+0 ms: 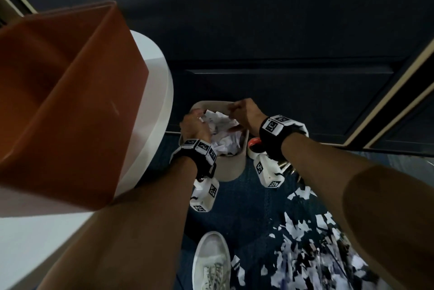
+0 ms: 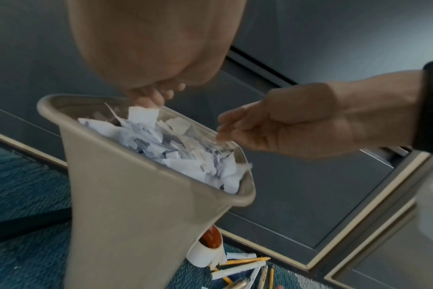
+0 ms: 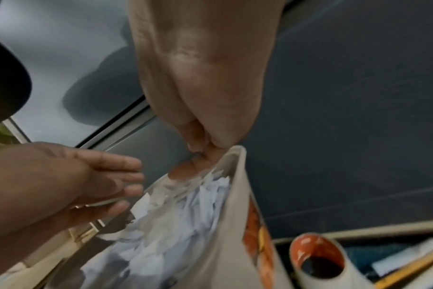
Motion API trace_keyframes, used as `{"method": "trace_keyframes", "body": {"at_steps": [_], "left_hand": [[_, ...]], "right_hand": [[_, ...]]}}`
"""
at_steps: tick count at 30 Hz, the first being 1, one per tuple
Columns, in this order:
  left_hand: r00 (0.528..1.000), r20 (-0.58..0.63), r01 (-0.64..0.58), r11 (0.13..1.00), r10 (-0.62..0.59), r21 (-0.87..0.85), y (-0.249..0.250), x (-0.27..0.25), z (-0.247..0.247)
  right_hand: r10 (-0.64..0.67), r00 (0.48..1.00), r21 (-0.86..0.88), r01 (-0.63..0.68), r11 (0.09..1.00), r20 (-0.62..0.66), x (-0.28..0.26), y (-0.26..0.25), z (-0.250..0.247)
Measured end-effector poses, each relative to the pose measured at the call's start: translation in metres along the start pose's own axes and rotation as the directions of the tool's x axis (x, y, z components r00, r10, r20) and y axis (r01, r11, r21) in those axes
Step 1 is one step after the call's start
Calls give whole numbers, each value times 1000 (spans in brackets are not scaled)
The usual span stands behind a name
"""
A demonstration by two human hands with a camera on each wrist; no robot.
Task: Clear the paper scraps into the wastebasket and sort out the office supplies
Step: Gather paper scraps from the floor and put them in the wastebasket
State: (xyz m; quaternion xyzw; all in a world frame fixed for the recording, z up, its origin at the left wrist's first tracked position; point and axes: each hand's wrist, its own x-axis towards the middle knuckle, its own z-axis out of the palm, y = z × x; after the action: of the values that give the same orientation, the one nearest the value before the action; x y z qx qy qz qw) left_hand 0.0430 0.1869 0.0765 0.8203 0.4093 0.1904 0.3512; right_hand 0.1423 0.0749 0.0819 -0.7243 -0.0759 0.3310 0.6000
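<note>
We see both hands over the beige wastebasket (image 1: 229,167), which stands on the blue carpet (image 2: 20,176) against a dark wall. Our left hand (image 1: 195,126) hovers at its left rim, fingers (image 3: 116,172) straight and apart, gripping nothing. Our right hand (image 1: 246,113) is at the far rim with its fingertips (image 2: 223,129) bunched loosely together; we cannot tell whether they pinch a scrap. The paper scraps (image 2: 176,152) fill the basket almost to the brim. More torn paper (image 1: 305,242) lies on the carpet to the near right. Just right of the basket stands a tape roll (image 3: 319,258), with pencils and pens (image 2: 245,267) beside it.
</note>
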Motion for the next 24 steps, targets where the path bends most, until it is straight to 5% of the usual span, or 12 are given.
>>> {"method": "trace_keyframes", "body": {"at_steps": [6, 12, 18, 24], "left_hand": [[996, -22, -92, 974, 90, -206, 3, -16, 1], [974, 106, -171, 956, 200, -238, 20, -49, 9], [880, 316, -307, 933, 354, -190, 38, -94, 53], [731, 578, -425, 905, 361, -28, 46, -144, 109]], "right_hand": [[-231, 970, -278, 203, 939, -75, -17, -8, -33], [-235, 970, -337, 203, 919, -57, -55, -10, -78], [-81, 995, -566, 99, 818, 56, -104, 26, -141], [308, 943, -803, -84, 590, 128, -147, 118, -189]]}}
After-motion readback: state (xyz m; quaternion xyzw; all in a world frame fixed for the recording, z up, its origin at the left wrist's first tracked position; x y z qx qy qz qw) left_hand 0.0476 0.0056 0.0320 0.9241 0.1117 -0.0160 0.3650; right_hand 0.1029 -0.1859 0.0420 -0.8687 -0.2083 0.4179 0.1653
